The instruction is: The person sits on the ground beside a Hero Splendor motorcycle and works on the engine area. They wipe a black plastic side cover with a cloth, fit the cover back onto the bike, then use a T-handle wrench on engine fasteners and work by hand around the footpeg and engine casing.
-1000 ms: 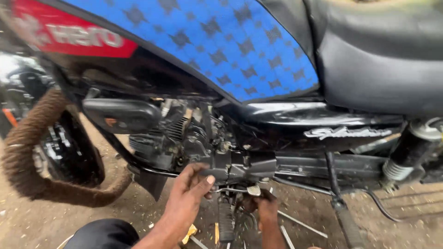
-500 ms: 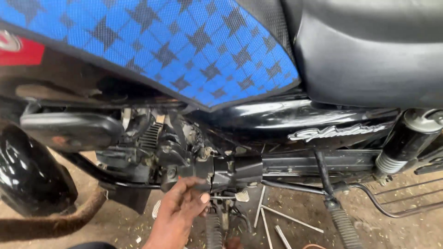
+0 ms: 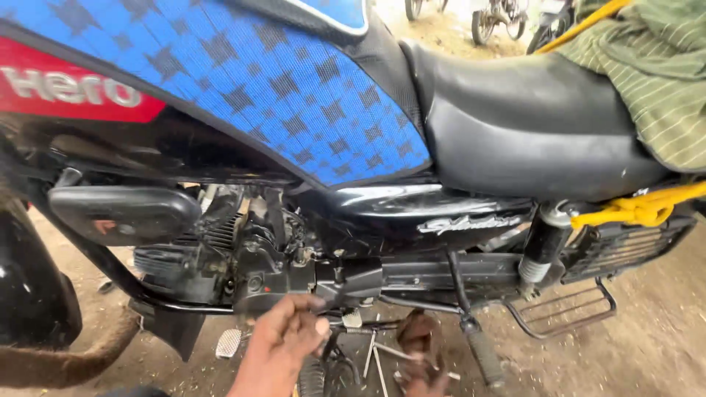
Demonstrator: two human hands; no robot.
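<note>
Black engine (image 3: 243, 257) just above left hand (image 3: 283, 338), grip loosely curled, empty; right hand's (image 3: 419, 356) grip blurred, unclear.

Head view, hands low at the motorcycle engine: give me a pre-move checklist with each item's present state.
1. Left hand in view at the engine underside: ok.
2. Left hand's hold on a part: cannot tell, fingers curled and blurred.
3. Right hand in view: ok, but low and blurred; what it holds cannot tell.
4. Kick lever apart from both hands: ok.
5. Metal rods lying on the ground between the hands: ok, visible.
6. Cloth resting on the seat, away from the work area: ok.
</note>
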